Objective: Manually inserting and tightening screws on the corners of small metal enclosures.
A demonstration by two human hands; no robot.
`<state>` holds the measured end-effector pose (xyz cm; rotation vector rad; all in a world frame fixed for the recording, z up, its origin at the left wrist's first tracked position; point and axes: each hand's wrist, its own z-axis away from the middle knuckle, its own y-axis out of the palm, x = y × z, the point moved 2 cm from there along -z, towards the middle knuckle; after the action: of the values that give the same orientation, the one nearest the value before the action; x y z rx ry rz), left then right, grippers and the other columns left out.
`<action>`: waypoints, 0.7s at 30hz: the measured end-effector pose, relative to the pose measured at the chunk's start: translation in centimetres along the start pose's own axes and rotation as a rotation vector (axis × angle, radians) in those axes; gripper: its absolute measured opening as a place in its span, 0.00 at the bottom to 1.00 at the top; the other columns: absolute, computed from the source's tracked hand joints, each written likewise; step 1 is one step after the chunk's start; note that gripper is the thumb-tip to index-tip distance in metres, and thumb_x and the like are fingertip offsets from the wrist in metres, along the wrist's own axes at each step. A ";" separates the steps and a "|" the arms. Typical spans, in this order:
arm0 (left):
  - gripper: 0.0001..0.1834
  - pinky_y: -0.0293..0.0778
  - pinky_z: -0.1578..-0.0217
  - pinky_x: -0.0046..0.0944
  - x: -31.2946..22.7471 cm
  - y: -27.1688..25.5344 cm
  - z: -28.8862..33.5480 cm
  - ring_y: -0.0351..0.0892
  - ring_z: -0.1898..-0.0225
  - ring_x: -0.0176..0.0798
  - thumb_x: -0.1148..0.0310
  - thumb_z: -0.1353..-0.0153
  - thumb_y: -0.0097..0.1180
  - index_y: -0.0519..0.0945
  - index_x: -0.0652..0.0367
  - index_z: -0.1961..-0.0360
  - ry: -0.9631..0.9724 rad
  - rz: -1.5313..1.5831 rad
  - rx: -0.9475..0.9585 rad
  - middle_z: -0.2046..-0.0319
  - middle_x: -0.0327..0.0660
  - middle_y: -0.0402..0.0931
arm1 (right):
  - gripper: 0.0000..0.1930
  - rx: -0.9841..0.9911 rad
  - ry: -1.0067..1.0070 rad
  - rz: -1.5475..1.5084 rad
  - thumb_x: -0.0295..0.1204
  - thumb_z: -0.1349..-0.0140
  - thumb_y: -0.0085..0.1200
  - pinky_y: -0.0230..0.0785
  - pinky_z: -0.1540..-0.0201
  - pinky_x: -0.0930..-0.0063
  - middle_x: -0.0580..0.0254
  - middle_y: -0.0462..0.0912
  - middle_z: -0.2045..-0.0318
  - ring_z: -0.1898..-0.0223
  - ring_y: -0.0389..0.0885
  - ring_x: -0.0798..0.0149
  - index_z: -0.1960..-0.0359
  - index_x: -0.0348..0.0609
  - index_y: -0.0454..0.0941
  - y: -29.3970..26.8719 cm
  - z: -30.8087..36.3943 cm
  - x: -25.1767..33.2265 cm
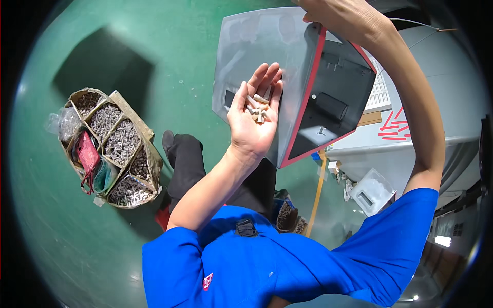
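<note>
My left hand is turned palm up and slightly cupped. Several small silvery and tan cylindrical metal pieces lie loose across its palm and fingers. Behind that hand stands a grey angular housing with a red edge and a dark, open inside. My right hand is at the housing's upper corner, its arm arching round from the right. The picture's upper edge cuts off most of its fingers, so its hold is hidden.
On the green floor at left sits a divided container of small metal parts, with a red pouch in it. Red strips lie on the grey surface at right. Below that surface are a white translucent tray and an open parts bag.
</note>
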<state>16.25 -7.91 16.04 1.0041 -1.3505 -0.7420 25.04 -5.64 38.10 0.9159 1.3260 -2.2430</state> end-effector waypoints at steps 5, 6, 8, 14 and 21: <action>0.23 0.55 0.34 0.43 -0.2 0.0 -0.1 0.60 0.36 0.49 0.65 0.30 0.28 0.66 0.69 0.42 0.021 0.010 0.027 0.41 0.54 0.64 | 0.05 -0.265 -0.033 0.077 0.26 0.50 0.57 0.71 0.70 0.70 0.54 0.78 0.78 0.74 0.81 0.57 0.75 0.36 0.76 1.0 0.4 1.1; 0.23 0.55 0.34 0.43 -0.1 -0.1 -0.2 0.60 0.36 0.49 0.65 0.30 0.28 0.66 0.69 0.42 0.020 0.019 0.031 0.41 0.54 0.64 | 0.06 -0.308 -0.036 0.076 0.27 0.48 0.57 0.71 0.71 0.71 0.56 0.78 0.79 0.74 0.80 0.59 0.74 0.37 0.76 1.1 0.6 1.2; 0.23 0.55 0.34 0.44 -0.3 -0.2 -0.4 0.60 0.36 0.49 0.65 0.30 0.28 0.66 0.69 0.42 0.019 0.052 0.037 0.41 0.54 0.64 | 0.06 -0.403 -0.047 0.077 0.28 0.45 0.58 0.70 0.73 0.73 0.61 0.78 0.79 0.75 0.80 0.63 0.72 0.39 0.76 1.5 0.5 1.5; 0.23 0.58 0.36 0.43 -1.2 0.0 -0.7 0.63 0.39 0.44 0.60 0.30 0.30 0.65 0.61 0.41 0.021 -0.055 0.081 0.41 0.46 0.67 | 0.08 -0.113 -0.049 -0.835 0.30 0.52 0.58 0.73 0.67 0.61 0.56 0.80 0.77 0.71 0.80 0.52 0.70 0.45 0.75 5.0 2.3 10.8; 0.23 0.57 0.36 0.43 -2.4 0.4 -2.3 0.64 0.40 0.44 0.62 0.30 0.30 0.65 0.64 0.41 0.107 -0.057 0.098 0.42 0.50 0.66 | 0.04 -0.252 -0.080 -0.856 0.24 0.51 0.53 0.73 0.66 0.61 0.53 0.79 0.75 0.70 0.80 0.50 0.71 0.40 0.75 5.7 0.4 9.6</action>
<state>18.18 -5.24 15.56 1.1483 -1.2797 -0.6595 21.49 -8.66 27.94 0.1507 2.1850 -2.5298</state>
